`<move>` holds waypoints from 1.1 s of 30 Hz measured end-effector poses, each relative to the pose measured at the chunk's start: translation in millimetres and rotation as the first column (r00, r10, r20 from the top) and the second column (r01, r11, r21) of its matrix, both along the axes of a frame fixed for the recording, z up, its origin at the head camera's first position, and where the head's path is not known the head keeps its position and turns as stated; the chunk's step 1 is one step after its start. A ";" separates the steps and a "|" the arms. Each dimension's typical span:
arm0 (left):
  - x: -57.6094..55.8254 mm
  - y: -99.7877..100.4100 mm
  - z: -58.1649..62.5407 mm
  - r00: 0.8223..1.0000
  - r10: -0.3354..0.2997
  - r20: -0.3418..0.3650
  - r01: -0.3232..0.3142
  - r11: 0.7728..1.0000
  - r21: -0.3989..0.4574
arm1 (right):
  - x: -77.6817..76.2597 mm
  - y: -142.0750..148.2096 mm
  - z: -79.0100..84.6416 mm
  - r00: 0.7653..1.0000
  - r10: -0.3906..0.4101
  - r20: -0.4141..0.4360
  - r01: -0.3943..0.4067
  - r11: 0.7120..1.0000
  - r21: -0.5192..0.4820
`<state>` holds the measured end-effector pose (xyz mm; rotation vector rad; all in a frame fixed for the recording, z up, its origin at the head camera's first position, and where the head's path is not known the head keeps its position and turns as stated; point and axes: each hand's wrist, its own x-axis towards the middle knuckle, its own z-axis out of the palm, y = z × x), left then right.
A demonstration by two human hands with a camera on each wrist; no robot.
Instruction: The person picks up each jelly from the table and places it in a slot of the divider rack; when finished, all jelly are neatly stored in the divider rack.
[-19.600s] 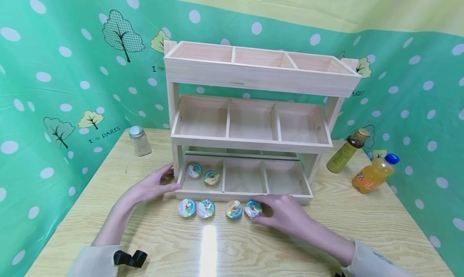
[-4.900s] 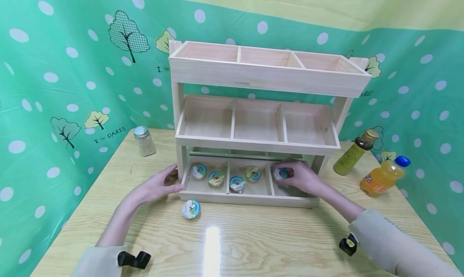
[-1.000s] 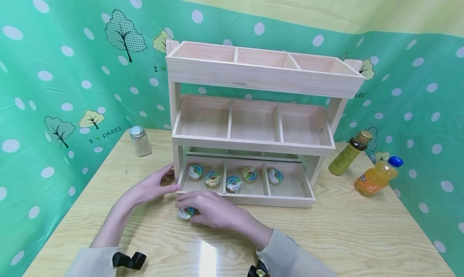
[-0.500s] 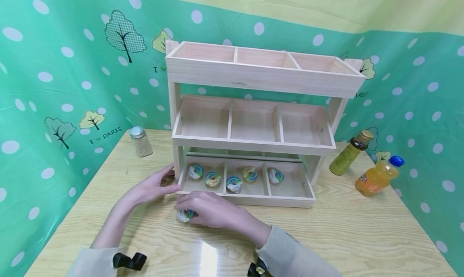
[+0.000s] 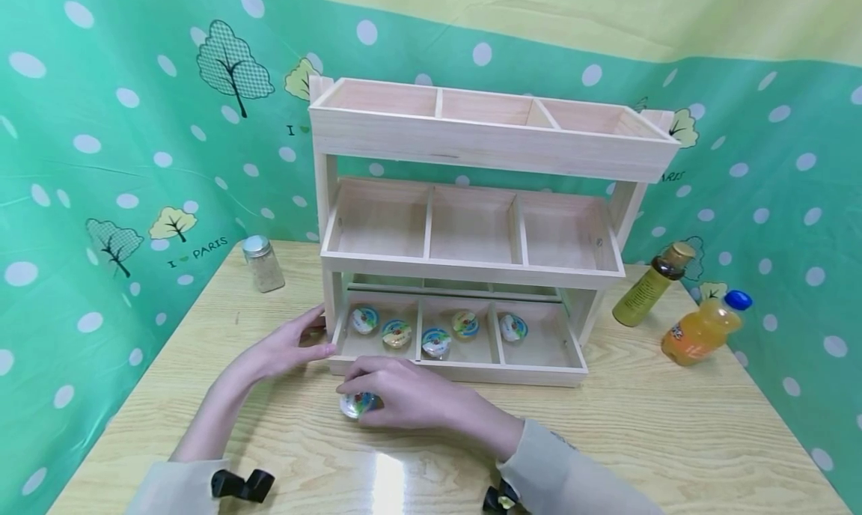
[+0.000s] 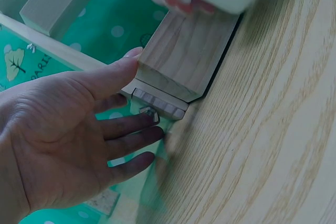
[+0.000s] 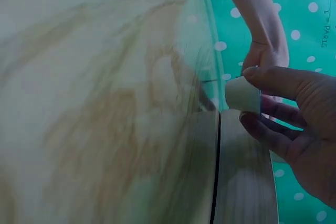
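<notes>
My right hand (image 5: 411, 391) pinches a jelly cup (image 5: 355, 405) with a printed foil lid between thumb and fingers, in front of the bottom tier's left end. In the right wrist view the whitish cup (image 7: 243, 97) is seen from its side. The thumb of my left hand (image 5: 289, 343) touches the left front corner of the three-tier wooden shelf (image 5: 465, 373); its other fingers extend along the side, fairly straight in the left wrist view. In the bottom tier, two jelly cups (image 5: 396, 334) lie in the left compartment, two (image 5: 435, 343) in the middle, one (image 5: 514, 327) in the right.
A glass shaker jar (image 5: 264, 264) with a metal lid stands left of the shelf. To the right are a green-labelled bottle (image 5: 643, 294) and an orange drink bottle (image 5: 700, 331) with a blue cap. A dotted green cloth (image 5: 135, 163) hangs behind the wooden table (image 5: 606, 440).
Since the earliest frame, jelly cups from the table have come into the middle and right compartments. Just now my right hand shifts slightly right with the last cup; my left hand stays put.
</notes>
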<state>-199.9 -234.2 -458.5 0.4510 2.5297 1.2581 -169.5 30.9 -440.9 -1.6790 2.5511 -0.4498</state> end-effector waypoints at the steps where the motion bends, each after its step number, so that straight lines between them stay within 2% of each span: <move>1: -0.1 0.1 -0.1 1.000 0.000 0.001 0.000 1.000 0.001 | -0.5 3.7 1.2 1.000 0.004 0.014 -0.004 1.000 -0.009; 10: -0.1 0.7 -0.6 1.000 0.004 0.004 -0.004 1.000 0.013 | -4.4 46.9 19.8 0.990 -0.005 0.142 0.012 0.999 -0.046; 15: 0.5 0.7 -0.4 1.000 -0.001 0.001 0.001 1.000 0.017 | -5.7 78.5 29.9 0.987 -0.037 0.158 0.046 0.998 -0.053; 19: 0.6 0.7 -0.2 1.000 0.005 0.011 -0.005 1.000 0.011 | -7.8 105.3 34.5 0.983 -0.096 0.155 0.105 0.993 -0.051; 23: 0.4 0.5 -0.1 1.000 0.011 0.016 -0.011 1.000 0.010 | -11.6 130.7 37.0 0.978 -0.152 0.144 0.166 0.982 -0.091; 33: 1.4 0.0 -0.4 1.000 0.013 0.019 -0.013 1.000 0.013 | -31.4 188.3 44.5 0.949 -0.270 0.165 0.293 0.946 -0.139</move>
